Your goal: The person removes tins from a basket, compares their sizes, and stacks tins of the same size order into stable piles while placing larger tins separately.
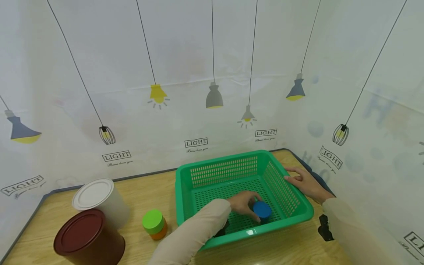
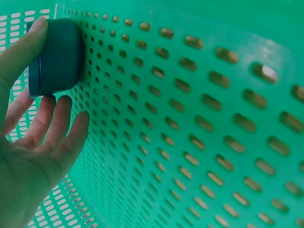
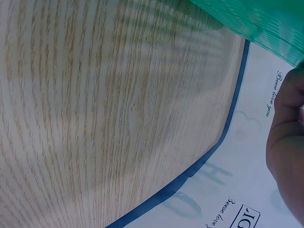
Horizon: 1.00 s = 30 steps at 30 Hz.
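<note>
In the head view, a green plastic basket with perforated walls stands on the wooden table. My left hand reaches inside it and holds a small jar with a blue lid near the front right corner. The left wrist view shows the thumb on one side of the jar and fingertips at the other, with the jar against the perforated basket surface. At the basket's right rim rests my right hand, its fingertips touching the edge; the right wrist view shows only part of that hand.
Left of the basket stands an orange jar with a green lid. Farther left are a white lidded can and a dark red lidded can. Behind the wooden table hangs a white backdrop printed with lamps.
</note>
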Each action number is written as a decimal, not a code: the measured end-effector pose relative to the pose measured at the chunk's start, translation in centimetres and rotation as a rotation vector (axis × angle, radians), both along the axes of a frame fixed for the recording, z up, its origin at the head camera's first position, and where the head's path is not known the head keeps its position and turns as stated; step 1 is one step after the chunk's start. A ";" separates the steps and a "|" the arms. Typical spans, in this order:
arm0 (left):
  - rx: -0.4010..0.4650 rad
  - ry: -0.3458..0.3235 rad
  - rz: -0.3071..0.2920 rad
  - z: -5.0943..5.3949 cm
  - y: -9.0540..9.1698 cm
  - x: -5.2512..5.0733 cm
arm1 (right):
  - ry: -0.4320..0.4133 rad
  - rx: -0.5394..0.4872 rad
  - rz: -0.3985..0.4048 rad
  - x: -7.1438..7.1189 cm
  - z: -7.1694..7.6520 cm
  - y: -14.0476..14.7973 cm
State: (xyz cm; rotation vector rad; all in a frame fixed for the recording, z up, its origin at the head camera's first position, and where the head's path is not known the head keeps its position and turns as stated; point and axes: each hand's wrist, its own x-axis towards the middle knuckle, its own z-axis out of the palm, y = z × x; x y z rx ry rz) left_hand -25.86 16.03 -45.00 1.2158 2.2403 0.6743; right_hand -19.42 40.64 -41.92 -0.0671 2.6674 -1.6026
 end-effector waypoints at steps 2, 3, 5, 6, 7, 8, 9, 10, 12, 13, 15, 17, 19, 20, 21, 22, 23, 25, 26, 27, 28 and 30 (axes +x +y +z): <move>0.009 -0.002 0.028 0.0 -0.1 -0.1 | 0.004 0.007 0.000 0.0 0.0 0.0; 0.013 0.001 0.037 0.0 -0.2 -0.2 | 0.003 0.007 0.001 0.0 0.0 0.1; 0.026 0.008 0.050 -0.1 -0.3 -0.3 | 0.003 0.007 0.002 0.0 0.0 0.1; 0.032 0.017 0.055 -0.2 -0.3 -0.5 | 0.003 0.007 0.002 0.0 0.0 0.1; 0.037 0.023 0.063 -0.3 -0.4 -0.6 | 0.004 0.011 0.002 0.1 0.0 0.1; 0.041 0.023 0.077 -0.3 -0.4 -0.6 | 0.000 0.008 0.001 0.1 0.0 0.1; 0.047 0.024 0.091 -0.4 -0.5 -0.7 | -0.004 0.004 0.000 0.1 0.0 0.1; 0.055 0.023 0.108 -0.5 -0.5 -0.8 | -0.006 0.009 -0.002 0.1 0.0 0.1; 0.061 0.022 0.146 -0.6 -0.5 -0.9 | -0.012 0.010 -0.005 0.1 0.0 0.1; 0.066 0.021 0.163 -0.7 -0.6 -0.9 | -0.011 0.013 -0.007 0.1 0.1 0.0; 0.078 0.029 0.187 -0.9 -0.6 -1.1 | -0.013 0.012 -0.008 0.1 0.1 0.0; 0.080 0.037 0.200 -1.1 -0.6 -1.2 | -0.012 0.015 -0.008 0.1 0.0 0.0; 0.085 0.041 0.200 -1.3 -0.6 -1.4 | -0.009 0.021 -0.009 0.1 0.0 0.1; 0.089 0.044 0.192 -1.3 -0.6 -1.4 | -0.010 0.020 -0.009 0.1 0.0 0.1; 0.095 0.046 0.183 -1.3 -0.6 -1.5 | -0.009 0.021 -0.010 0.1 0.0 0.1; 0.102 0.046 0.170 -1.3 -0.7 -1.5 | -0.008 0.021 -0.010 0.1 0.0 0.1; 0.110 0.053 0.149 -1.3 -0.7 -1.5 | -0.008 0.019 -0.010 0.1 0.0 0.1; 0.125 0.071 0.107 -1.2 -0.8 -1.4 | -0.014 0.014 -0.011 0.1 0.0 0.0; 0.130 0.074 0.086 -1.2 -0.8 -1.4 | -0.016 0.014 -0.012 0.1 0.0 0.0; 0.132 0.076 0.068 -1.2 -0.8 -1.4 | -0.018 0.015 -0.014 0.1 0.0 0.1; 0.131 0.076 0.052 -1.2 -0.9 -1.5 | -0.020 0.015 -0.016 0.1 0.0 0.1; 0.123 0.068 0.036 -1.2 -0.9 -1.5 | -0.023 0.022 -0.018 0.1 0.0 0.1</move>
